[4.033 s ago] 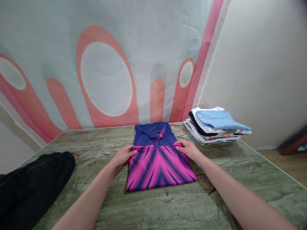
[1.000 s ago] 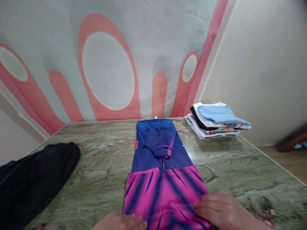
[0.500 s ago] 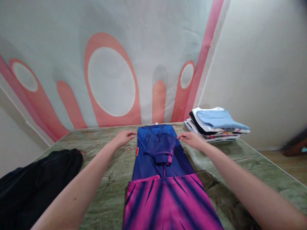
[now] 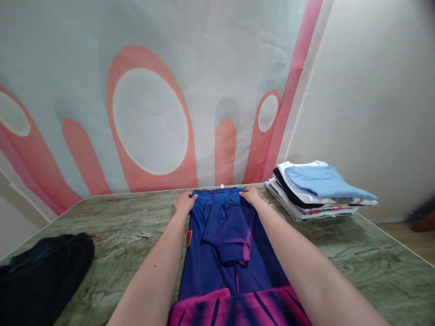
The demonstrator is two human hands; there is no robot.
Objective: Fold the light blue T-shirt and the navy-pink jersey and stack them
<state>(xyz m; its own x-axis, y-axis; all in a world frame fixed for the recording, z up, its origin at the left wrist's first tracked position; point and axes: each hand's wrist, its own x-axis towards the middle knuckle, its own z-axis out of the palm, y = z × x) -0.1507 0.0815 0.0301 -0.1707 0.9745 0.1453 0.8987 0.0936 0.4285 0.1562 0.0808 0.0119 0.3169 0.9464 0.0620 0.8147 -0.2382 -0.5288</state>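
A blue and pink shirt (image 4: 220, 258) lies lengthwise on the green marbled table (image 4: 356, 267), its blue upper part far from me and its pink striped hem near me. A folded sleeve lies on top of its middle. My left hand (image 4: 184, 202) grips the far left corner of the shirt with its fingers curled over the edge. At the far right corner my right hand (image 4: 250, 195) is closed on the cloth in the same way. Both arms reach straight out over the shirt.
A stack of folded clothes (image 4: 317, 188), topped by a light blue one, sits at the table's far right. A black garment (image 4: 41, 276) is heaped at the near left. A banner with orange shapes (image 4: 149, 113) hangs on the wall behind the table.
Both hands have moved from either side of the shirt's upper part to its far edge and closed on the two far corners. Four seconds ago the hem was folded up; it is unfolded.
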